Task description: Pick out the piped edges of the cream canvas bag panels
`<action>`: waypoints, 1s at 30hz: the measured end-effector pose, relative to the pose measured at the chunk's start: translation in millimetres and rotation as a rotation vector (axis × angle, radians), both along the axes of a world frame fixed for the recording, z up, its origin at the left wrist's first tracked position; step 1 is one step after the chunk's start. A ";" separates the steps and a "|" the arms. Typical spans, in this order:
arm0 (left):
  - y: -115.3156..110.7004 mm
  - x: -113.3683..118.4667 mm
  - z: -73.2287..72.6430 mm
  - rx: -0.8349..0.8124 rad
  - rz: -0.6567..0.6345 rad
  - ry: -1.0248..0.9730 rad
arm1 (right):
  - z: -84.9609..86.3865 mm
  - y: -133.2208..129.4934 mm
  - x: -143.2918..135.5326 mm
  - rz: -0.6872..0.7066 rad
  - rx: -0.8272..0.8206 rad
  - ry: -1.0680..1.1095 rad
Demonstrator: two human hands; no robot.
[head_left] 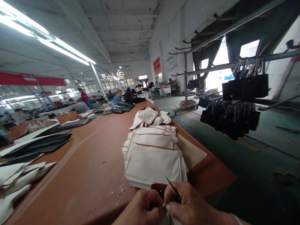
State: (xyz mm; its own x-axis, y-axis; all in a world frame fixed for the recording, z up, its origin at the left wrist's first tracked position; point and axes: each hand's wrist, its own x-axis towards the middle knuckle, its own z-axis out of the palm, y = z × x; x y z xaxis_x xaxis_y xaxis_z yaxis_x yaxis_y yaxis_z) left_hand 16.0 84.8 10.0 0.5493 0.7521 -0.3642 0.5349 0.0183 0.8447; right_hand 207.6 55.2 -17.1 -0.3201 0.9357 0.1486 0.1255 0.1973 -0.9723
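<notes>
Low in the view, my left hand (146, 207) and my right hand (187, 204) meet with fingertips pinched together. Between them is a white fabric piece (172, 219), mostly hidden by the fingers and cut off by the lower edge. A brown strip (158, 186) with a small shiny spot shows just behind the fingers. Out of my closed right hand sticks a thin, dark pointed tool (172, 185), tip up and to the left; its exact kind is unclear. Just beyond lies a stack of white fabric panels (152, 156) with brown trim.
The brown-covered table (93, 165) runs away from me. Smaller white pieces (148, 116) lie behind the stack. Black sheets (44, 143) and white pieces (16, 178) line the left. Black bags (246, 87) hang from a metal rack at right. Several people sit or stand farther back.
</notes>
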 end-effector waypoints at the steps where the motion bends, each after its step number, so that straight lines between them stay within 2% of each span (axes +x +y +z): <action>1: 0.7 -2.4 -1.3 -0.102 0.004 -0.091 | -1.9 -0.5 0.7 0.017 0.050 0.037; 3: 2.4 -6.5 -4.7 -0.269 0.033 -0.230 | -6.8 -0.5 1.7 0.063 0.194 0.079; 5: 4.2 -9.1 -7.0 -0.328 0.060 -0.275 | -13.7 1.2 2.1 0.085 0.352 0.045; 8: 6.2 -10.6 -5.5 -0.335 -0.028 -0.198 | -26.8 5.5 3.2 0.079 0.499 -0.080; 13: 2.9 -9.0 1.9 -0.220 -0.154 -0.154 | -37.0 5.8 10.1 0.179 0.590 -0.156; 16: -3.8 -4.7 6.5 -0.060 -0.126 -0.102 | -30.5 -0.5 15.5 0.185 0.502 -0.037; 19: -6.8 -1.7 10.5 0.088 -0.127 -0.032 | -18.6 -5.1 19.8 0.148 0.174 0.141; 21: -4.6 -2.3 10.3 0.157 -0.189 -0.006 | -8.9 -4.2 21.9 0.183 -0.054 0.194; 23: -1.0 -4.5 8.3 0.204 -0.237 0.007 | 2.2 -1.3 23.3 0.258 -0.171 0.155; 25: 0.2 -6.5 7.8 0.229 -0.237 0.005 | 12.9 1.4 23.8 0.315 -0.179 0.033; 27: -3.8 -6.7 10.9 0.222 -0.207 -0.048 | 19.7 2.0 22.6 0.318 -0.112 -0.051; 30: -19.0 -4.7 17.8 0.033 -0.124 -0.227 | 17.3 1.5 17.1 0.309 0.019 -0.007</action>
